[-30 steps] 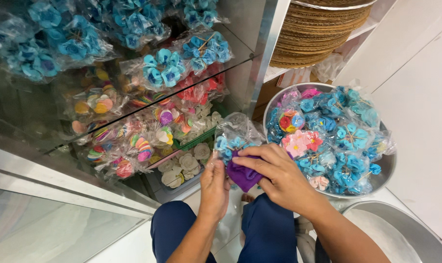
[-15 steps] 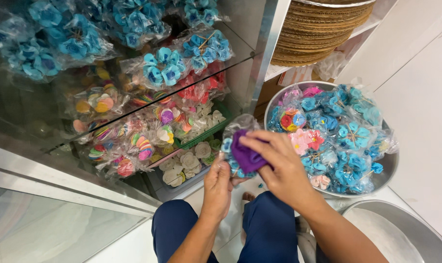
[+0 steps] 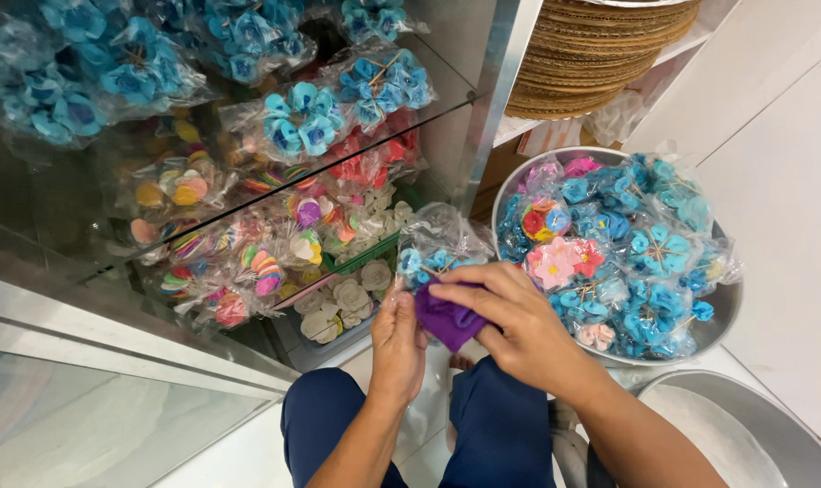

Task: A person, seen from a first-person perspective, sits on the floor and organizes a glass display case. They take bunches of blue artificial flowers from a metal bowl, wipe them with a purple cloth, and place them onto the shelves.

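Note:
My left hand [image 3: 399,336] pinches the lower edge of a clear plastic packet of blue flower decorations [image 3: 437,246], held up in front of my knees. My right hand [image 3: 510,318] grips a purple cloth [image 3: 446,318] and presses it against the packet's front. Both hands meet at the packet, just left of a large metal bowl [image 3: 723,318] heaped with similar packets of blue and pink flowers [image 3: 627,255].
A glass display cabinet [image 3: 202,181] at left holds shelves of bagged blue, red, white and multicoloured flower decorations. A stack of woven round trays [image 3: 591,54] sits on a shelf at top right. Another metal basin [image 3: 745,434] lies at bottom right. My dark-trousered knees [image 3: 483,434] are below.
My right hand has wiped the purple cloth up over the packet and back down. The packet has stayed in my left hand.

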